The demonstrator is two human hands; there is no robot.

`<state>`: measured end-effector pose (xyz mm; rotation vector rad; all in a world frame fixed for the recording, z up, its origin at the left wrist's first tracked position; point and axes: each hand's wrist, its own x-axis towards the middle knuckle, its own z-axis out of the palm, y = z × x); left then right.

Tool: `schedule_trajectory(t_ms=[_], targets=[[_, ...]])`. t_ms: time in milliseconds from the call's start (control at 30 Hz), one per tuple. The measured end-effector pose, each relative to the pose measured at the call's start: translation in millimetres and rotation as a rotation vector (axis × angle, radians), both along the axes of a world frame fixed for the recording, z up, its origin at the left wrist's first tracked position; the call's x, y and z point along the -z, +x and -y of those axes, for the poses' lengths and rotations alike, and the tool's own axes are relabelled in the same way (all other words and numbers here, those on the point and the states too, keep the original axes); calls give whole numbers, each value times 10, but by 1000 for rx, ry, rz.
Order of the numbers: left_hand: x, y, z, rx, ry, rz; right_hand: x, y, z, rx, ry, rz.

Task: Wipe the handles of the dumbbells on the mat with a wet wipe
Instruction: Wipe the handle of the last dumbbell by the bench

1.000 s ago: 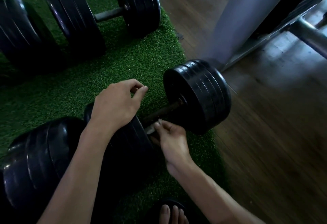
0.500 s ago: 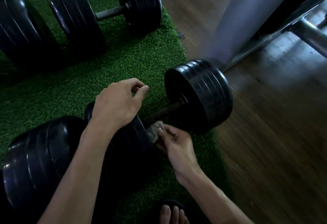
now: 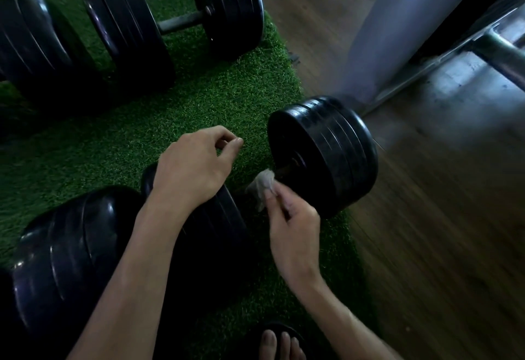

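On green turf mat (image 3: pixel 176 109), near its right edge: near dumbbell (image 3: pixel 324 155), black plate stacks at both ends, right stack beside wooden floor (image 3: pixel 426 232). Right hand (image 3: pixel 292 212), fingers curled, pinching crumpled wet wipe (image 3: pixel 262 186) against near dumbbell's handle (image 3: pixel 281 170), close to inner face of right plate stack; most of handle hidden under wipe and hand. Left hand (image 3: pixel 193 169) resting on top of left plate stack (image 3: pixel 216 223), fingers loosely curled, thumb touching fingertips, grasping nothing visible. Farther back on mat: second dumbbell (image 3: pixel 176 18), bare dark handle exposed between its plates, well apart from both hands. At left edge, more black plate stacks, one far (image 3: pixel 31 44), one near (image 3: pixel 65 257). Bottom of frame: toes (image 3: pixel 281 345) on dark sandal. Upper right: grey post (image 3: pixel 392 27) and metal frame (image 3: pixel 502 44) on floor.
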<state>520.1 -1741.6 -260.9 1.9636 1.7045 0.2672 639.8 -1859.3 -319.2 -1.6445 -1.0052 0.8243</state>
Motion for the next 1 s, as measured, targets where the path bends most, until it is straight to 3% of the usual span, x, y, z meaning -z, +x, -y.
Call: schedule_trajectory(t_ms=[100,200,267,367,433,500,600,733,833,1000], targets=[[4,-6,5,9,-3,7,64,111,-84,7,133,297],[9,-12,9,12,1,16,197,258,-129,-159,165,583],[6,-10,7,14,1,13,294,282,-111,-287,62,630],[0,-7,7,14,0,12,378,215,-48,-354,77,726],[-6,-11,7,13,0,15,369,115,-28,-448,135,666],[-11,-7,7,10,1,22,301,49,-19,-486,146,466],[-7,-13,10,9,3,19,136,93,-10,-348,156,278],[-8,-16,18,12,-2,26,93,279,-72,-112,143,483],[-17,-13,20,18,-3,21,269,302,-70,-254,33,675],[-3,-8,12,15,4,34,214,50,47,-438,102,468]])
